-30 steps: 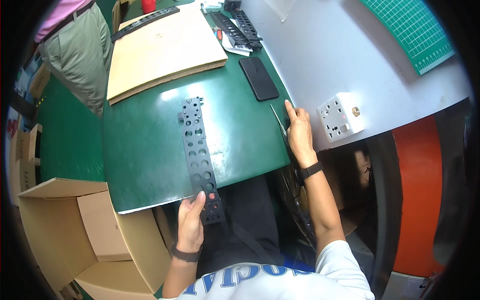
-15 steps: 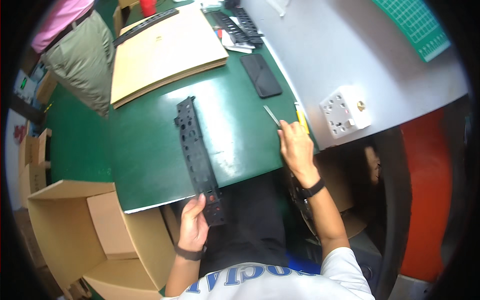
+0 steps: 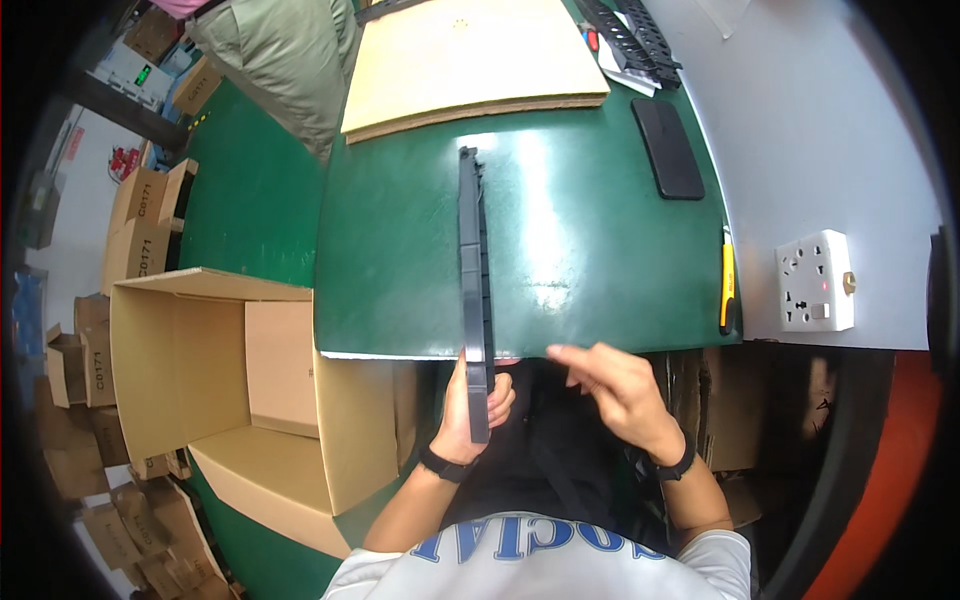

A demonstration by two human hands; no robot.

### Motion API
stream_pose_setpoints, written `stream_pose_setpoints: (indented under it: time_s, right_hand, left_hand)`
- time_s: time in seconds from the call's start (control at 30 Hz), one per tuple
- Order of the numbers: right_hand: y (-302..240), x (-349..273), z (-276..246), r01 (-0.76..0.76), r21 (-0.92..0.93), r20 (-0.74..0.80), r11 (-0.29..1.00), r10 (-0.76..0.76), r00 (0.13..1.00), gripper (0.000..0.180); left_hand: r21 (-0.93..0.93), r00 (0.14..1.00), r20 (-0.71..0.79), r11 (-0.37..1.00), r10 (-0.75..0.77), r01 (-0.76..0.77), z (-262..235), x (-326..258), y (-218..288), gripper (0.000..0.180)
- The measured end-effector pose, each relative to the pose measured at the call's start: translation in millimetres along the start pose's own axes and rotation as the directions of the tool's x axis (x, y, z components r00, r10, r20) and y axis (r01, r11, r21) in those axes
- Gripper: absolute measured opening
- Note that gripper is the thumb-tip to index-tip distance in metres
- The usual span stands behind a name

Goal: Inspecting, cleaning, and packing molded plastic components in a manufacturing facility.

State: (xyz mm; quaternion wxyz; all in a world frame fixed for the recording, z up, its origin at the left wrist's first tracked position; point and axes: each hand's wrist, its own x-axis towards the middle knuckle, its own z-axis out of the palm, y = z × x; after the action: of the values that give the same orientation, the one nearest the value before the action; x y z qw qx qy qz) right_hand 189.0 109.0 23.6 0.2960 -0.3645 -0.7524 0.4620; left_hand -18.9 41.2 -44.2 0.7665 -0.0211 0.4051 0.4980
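Note:
My left hand (image 3: 468,408) is wrapped round the near end of a long black perforated plastic strip (image 3: 473,270). The strip is turned on its narrow edge, and its far end points away over the green table (image 3: 400,270). To its right, just off the table's front edge, my right hand (image 3: 618,395) has its fingers drawn together, the index finger reaching toward the strip. What these fingers hold, if anything, cannot be made out. A yellow utility knife (image 3: 727,285) lies at the table's right edge, apart from both hands.
A black phone (image 3: 667,150) lies at the right. Cardboard sheets (image 3: 480,60) are stacked at the back, with more black strips (image 3: 635,45) beside them. An open carton (image 3: 330,420) stands left. A white socket box (image 3: 815,280) sits right. Someone in khaki trousers (image 3: 275,60) stands back left.
My right hand has left the spot by the knife and come nearer the strip; the thin metal tool at its fingers no longer shows. My left hand has turned the strip from flat onto its edge.

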Motion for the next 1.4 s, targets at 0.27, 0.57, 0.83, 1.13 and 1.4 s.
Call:
stream_pose_setpoints:
  time_s: [0.27, 0.57, 0.83, 1.13, 1.4]
  right_hand:
    - [0.0, -21.6, 34.8, 0.260, -0.112, 0.191, 0.959, -0.236, 0.953, 0.054]
    - [1.2, -21.6, 42.6, 0.248, -0.176, 0.194, 0.953, -0.213, 0.958, 0.058]
    - [20.6, 28.8, 26.0, 0.316, -0.406, 0.033, 0.858, -0.331, 0.943, 0.059]
    - [24.6, -26.2, 47.5, 0.308, -0.074, 0.209, 0.949, -0.287, 0.935, 0.062]
    - [32.0, 6.5, 38.6, 0.254, -0.034, 0.007, 0.967, -0.254, 0.967, 0.054]
  left_hand:
    - [0.117, 0.997, -0.068, 0.992, 0.047, -0.039, 22.8, 3.6, 13.3, 0.055]
    - [0.146, 0.988, -0.151, 0.989, 0.045, -0.023, 20.6, 9.7, 12.7, 0.059]
    - [0.157, 0.984, -0.158, 0.986, 0.081, -0.056, 27.3, 9.7, 12.5, 0.052]
    - [0.217, 0.985, -0.166, 0.976, 0.037, 0.000, 22.0, 9.6, 16.0, 0.054]
    - [0.160, 0.986, -0.156, 0.987, 0.059, -0.033, 25.2, 8.0, 15.0, 0.054]
